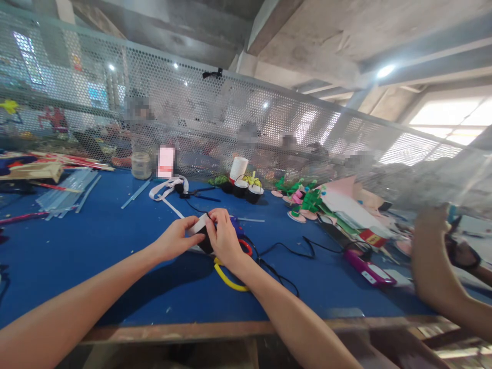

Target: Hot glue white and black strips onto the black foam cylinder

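Between my two hands, over the blue tabletop, is a small black pot with a white band at its top (205, 242). My left hand (179, 240) grips its left side, thumb above and fingers below. On the other side, my right hand (223, 237) pinches the upper rim, with some fingertips hidden. A thin black cord runs from the rim toward a white ribbon (157, 192) behind. Partly covered by my right hand and wrist lie a blue object (237, 226), a red loop (246, 247) and a yellow curved handle (230, 283).
Two similar small pots (254, 193) stand by a white thread spool (239, 169). Green plant figures (309, 200), paper sheets (346, 205) and a purple device (369, 270) lie right, near a co-worker's arm (432, 261). Clear glue sticks (67, 192) lie left. Mesh (300, 118) rises behind.
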The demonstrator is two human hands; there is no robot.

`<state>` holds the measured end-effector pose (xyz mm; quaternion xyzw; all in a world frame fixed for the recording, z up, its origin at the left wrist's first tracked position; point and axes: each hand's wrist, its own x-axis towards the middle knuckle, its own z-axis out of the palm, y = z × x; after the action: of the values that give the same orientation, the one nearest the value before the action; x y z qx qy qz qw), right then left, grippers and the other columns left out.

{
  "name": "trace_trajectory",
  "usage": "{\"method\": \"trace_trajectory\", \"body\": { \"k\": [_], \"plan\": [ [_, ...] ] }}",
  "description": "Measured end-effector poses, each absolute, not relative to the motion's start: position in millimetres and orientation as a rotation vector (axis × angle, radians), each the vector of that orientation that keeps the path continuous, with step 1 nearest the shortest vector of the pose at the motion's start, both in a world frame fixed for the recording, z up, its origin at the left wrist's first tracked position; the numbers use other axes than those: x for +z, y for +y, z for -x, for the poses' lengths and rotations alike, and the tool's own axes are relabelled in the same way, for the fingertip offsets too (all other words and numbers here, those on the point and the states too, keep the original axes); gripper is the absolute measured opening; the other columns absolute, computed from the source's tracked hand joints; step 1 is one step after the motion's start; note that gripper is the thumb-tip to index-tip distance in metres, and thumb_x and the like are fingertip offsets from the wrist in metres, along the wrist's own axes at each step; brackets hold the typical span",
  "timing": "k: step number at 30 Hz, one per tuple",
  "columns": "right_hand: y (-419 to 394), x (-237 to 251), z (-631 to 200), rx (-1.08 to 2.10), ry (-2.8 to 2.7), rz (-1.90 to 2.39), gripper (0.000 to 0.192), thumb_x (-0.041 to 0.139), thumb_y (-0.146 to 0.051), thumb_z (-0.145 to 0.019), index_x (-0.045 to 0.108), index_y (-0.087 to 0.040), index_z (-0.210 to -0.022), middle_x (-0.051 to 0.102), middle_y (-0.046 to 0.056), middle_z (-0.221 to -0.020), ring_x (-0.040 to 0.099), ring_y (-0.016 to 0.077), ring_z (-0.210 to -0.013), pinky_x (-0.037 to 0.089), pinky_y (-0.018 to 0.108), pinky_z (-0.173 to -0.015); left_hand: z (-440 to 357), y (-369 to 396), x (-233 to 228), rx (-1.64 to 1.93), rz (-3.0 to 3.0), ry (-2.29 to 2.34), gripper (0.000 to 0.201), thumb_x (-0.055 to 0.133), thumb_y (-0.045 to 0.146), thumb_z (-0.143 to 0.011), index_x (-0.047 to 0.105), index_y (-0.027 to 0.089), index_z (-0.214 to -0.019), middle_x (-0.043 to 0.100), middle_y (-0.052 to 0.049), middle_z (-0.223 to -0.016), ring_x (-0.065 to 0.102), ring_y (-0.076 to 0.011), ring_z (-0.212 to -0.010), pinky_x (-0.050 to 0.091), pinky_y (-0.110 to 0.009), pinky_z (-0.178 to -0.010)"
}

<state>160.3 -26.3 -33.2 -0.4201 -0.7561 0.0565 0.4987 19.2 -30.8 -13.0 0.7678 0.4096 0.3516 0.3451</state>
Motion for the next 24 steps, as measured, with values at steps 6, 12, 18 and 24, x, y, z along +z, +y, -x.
{"method": "trace_trajectory", "body": {
  "k": [6, 12, 18, 24],
  "plan": [
    [-26.8, -35.7, -158.4, 0.113, -1.823, 1.012, 0.010, 0.032, -0.026, -0.083, 0.036, -0.021, -0.075, 0.044, 0.007, -0.085, 0.047, 0.0171, -0.081, 0.042, 0.032, -0.069, -19.6, -30.3, -15.2, 0.938, -1.868, 0.985, 0.019, 0.048, 0.032, -0.067, 0.049, 0.014, -0.071, 0.044, 0.004, -0.062, 0.041, -0.0108, -0.059, 0.036, -0.023, -0.056],
    [-23.9, -31.0, -162.9, 0.095, -1.841, 1.020, 0.012, 0.033, -0.028, -0.083, 0.041, -0.019, -0.081, 0.048, 0.008, -0.086, 0.050, 0.0167, -0.079, 0.043, 0.031, -0.069, -17.4, -28.7, -13.2, 0.957, -1.802, 0.947, 0.017, 0.049, 0.032, -0.068, 0.049, 0.015, -0.068, 0.048, 0.004, -0.062, 0.045, -0.0112, -0.061, 0.038, -0.022, -0.057],
    [2.5, -23.6, -210.1, -0.036, -1.685, 1.429, 0.018, 0.041, -0.027, -0.078, 0.051, -0.015, -0.088, 0.053, 0.012, -0.090, 0.054, 0.0195, -0.080, 0.042, 0.033, -0.072, -8.0, -17.1, -13.3, 0.995, -1.918, 1.055, 0.020, 0.048, 0.033, -0.070, 0.056, 0.014, -0.074, 0.056, 0.001, -0.068, 0.050, -0.0145, -0.068, 0.040, -0.025, -0.067],
    [20.7, -36.1, -233.3, 0.229, -1.980, 1.908, 0.014, 0.054, -0.015, -0.065, 0.051, -0.017, -0.052, 0.059, 0.011, -0.064, 0.058, 0.0226, -0.069, 0.040, 0.029, -0.061, -0.8, -7.1, -16.0, 0.952, -2.072, 1.195, 0.025, 0.047, 0.033, -0.070, 0.058, 0.013, -0.077, 0.061, -0.003, -0.076, 0.053, -0.0176, -0.073, 0.040, -0.027, -0.070]
  ]
}}
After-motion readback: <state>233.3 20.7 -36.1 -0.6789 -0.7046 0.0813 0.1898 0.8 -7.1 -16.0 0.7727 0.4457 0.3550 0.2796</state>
